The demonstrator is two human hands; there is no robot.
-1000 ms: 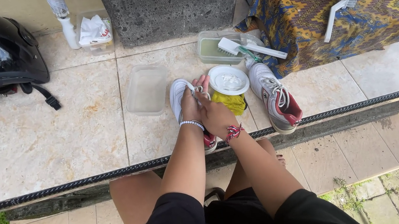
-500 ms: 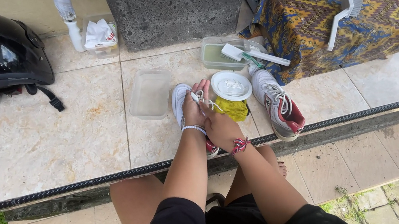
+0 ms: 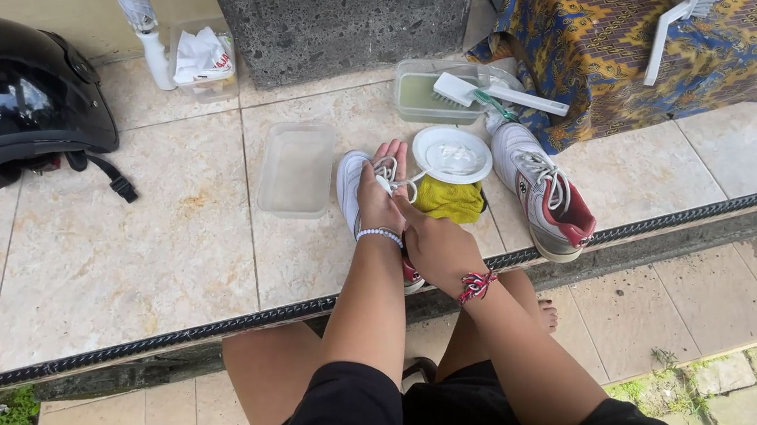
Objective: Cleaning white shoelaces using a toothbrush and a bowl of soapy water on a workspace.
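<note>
Sneaker (image 3: 353,179) on the tiled ledge sits under my left hand (image 3: 381,200), whose fingers pinch its white lace (image 3: 399,181), partly pulled free. My right hand (image 3: 437,246) grips the shoe. Its partner (image 3: 546,186) looks fully laced beside the yellow cloth (image 3: 450,199).

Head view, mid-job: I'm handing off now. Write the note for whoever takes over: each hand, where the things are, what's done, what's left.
Left hand: on the white sneaker lying on the tiled ledge, fingers among its loose white lace.
Right hand: beside the left wrist, over the heel end of that sneaker; its grip is hidden.
Nearby: second sneaker to the right, laced; round white lid on a yellow cloth; empty clear tub; tub with a brush across it.
Done: lace is partly loosened.
Left: lace not yet fully out; no scrubbing visible on either sneaker.
</note>
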